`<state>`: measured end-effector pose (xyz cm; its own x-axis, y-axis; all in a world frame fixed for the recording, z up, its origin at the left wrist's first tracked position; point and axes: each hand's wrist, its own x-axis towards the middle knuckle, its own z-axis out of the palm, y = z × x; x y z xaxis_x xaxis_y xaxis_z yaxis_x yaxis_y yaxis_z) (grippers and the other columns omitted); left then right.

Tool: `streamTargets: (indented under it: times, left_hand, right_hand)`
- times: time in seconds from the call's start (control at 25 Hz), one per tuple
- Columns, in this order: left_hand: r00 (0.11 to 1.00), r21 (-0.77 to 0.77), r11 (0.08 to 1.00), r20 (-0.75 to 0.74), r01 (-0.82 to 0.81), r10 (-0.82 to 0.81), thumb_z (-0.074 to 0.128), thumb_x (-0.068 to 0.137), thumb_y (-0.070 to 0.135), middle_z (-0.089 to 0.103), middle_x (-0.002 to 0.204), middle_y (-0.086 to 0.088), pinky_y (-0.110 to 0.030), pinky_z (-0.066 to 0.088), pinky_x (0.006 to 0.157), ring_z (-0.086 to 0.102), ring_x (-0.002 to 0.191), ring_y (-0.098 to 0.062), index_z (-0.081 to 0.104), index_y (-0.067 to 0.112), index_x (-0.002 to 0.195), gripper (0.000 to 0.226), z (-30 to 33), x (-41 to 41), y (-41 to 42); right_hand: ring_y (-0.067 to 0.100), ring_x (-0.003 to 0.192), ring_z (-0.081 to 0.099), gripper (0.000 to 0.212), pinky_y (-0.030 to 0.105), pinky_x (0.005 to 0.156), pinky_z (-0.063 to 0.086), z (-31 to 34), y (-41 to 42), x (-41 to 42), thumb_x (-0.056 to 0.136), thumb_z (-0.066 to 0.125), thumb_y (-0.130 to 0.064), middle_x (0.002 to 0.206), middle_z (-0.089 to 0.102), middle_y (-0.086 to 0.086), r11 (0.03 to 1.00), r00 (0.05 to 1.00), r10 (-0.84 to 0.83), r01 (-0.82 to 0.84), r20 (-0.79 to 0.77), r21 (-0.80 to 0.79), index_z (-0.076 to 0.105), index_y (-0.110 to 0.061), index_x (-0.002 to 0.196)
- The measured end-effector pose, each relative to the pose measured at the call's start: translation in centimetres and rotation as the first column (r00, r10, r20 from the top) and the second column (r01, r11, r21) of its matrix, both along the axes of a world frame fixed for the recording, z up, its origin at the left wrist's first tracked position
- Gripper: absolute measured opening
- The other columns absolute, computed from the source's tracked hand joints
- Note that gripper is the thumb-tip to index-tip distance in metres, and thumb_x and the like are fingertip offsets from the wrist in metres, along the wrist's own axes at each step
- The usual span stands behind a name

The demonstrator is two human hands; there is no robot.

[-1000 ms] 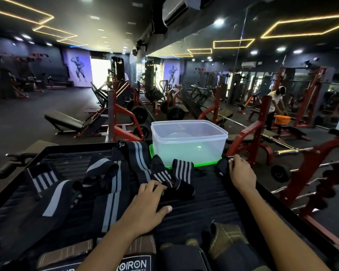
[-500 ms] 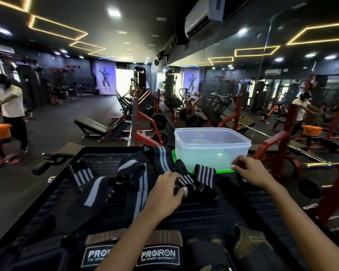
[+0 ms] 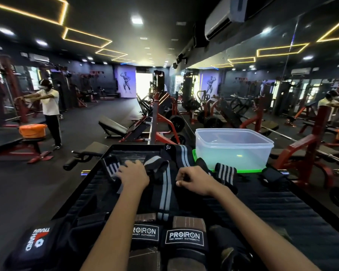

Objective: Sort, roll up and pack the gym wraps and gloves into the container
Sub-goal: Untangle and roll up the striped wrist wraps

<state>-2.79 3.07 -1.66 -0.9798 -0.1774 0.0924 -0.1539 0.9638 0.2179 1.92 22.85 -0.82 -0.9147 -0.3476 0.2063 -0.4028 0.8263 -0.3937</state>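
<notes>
The black gym wraps with grey stripes (image 3: 164, 184) lie in a loose heap on the dark ribbed counter (image 3: 282, 208), directly under and between the two hands. The left hand (image 3: 133, 174) rests flat on the pile with fingers spread over a striped end. The right hand (image 3: 194, 179) has its fingers curled and pinches wrap fabric. Beyond the right hand, the clear plastic container (image 3: 234, 148) stands open on a green lid (image 3: 241, 170) at the counter's far edge. Nearer than the hands lie the PROIRON gloves (image 3: 182, 237), partly covered by the forearms. Bare counter lies to the right of the right hand.
</notes>
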Motion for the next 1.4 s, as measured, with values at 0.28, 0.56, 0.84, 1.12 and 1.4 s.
streamTargets:
  times: [0.28, 0.56, 0.84, 1.12, 1.4]
  left_hand:
    - [0.937, -0.025, 0.999, 0.346, -0.042, 0.048, 0.071, 0.083, 0.042, 0.023, 0.154, -0.019, -0.065, 0.017, 0.111, 0.019, 0.143, -0.038, 0.021, 0.014, 0.150, 0.089, 0.5, -1.2, -1.3]
    - [0.986, 0.545, 0.824, -0.039, 0.155, -0.160, 0.058, 0.086, 0.053, 0.047, 0.136, -0.022, -0.033, 0.038, 0.097, 0.044, 0.127, -0.037, 0.052, 0.001, 0.130, 0.069, 5.7, -0.3, 1.7]
    - [0.765, 0.598, 0.478, -0.469, 0.643, -0.442, 0.074, 0.076, 0.051, 0.047, 0.110, -0.002, -0.024, 0.042, 0.085, 0.051, 0.104, -0.012, 0.056, 0.018, 0.111, 0.051, 7.0, 3.0, 6.9]
    - [0.718, -0.031, 0.759, -0.303, 0.650, -0.627, 0.061, 0.084, 0.050, 0.031, 0.133, 0.000, -0.045, 0.033, 0.103, 0.034, 0.124, -0.025, 0.027, 0.037, 0.146, 0.072, -1.2, 2.3, 6.6]
    - [0.814, -0.048, 0.858, -0.293, 0.512, -0.502, 0.055, 0.086, 0.002, 0.033, 0.142, 0.002, -0.055, 0.015, 0.116, 0.031, 0.132, -0.024, -0.004, 0.034, 0.153, 0.095, -1.2, 2.2, 5.5]
  right_hand:
    - [0.007, 0.080, 0.058, 0.007, 0.015, 0.069, 0.043, -0.9, 1.4, -0.1, 0.089, 0.067, -0.021, 0.088, 0.066, -0.003, 0.985, 0.998, -0.065, 0.063, -0.005, -0.160, 0.068, -0.015, 0.092]
    - [0.012, 0.077, 0.063, 0.021, 0.030, 0.070, 0.052, -0.9, 2.1, -0.6, 0.090, 0.066, -0.033, 0.088, 0.068, 0.006, 0.836, 0.989, -0.049, 0.118, 0.141, -0.536, 0.064, -0.013, 0.093]
    - [0.027, 0.098, 0.067, 0.057, 0.039, 0.072, 0.059, 2.4, 1.8, -0.5, 0.087, 0.048, -0.058, 0.116, 0.065, 0.017, 0.043, 0.928, 0.229, 0.290, 0.292, -0.956, 0.053, -0.015, 0.124]
    - [0.020, 0.082, 0.063, 0.086, 0.034, 0.074, 0.051, 1.6, 3.9, -0.5, 0.044, 0.085, -0.035, 0.105, 0.067, 0.011, -0.060, 0.974, 0.038, 0.227, 0.225, -0.972, 0.047, -0.021, 0.120]
    - [0.006, 0.059, 0.065, 0.062, 0.020, 0.054, 0.051, 3.1, 5.3, 0.0, 0.083, 0.068, -0.010, 0.072, 0.072, -0.003, -0.047, 0.993, -0.007, 0.117, 0.118, -0.992, 0.041, -0.009, 0.139]
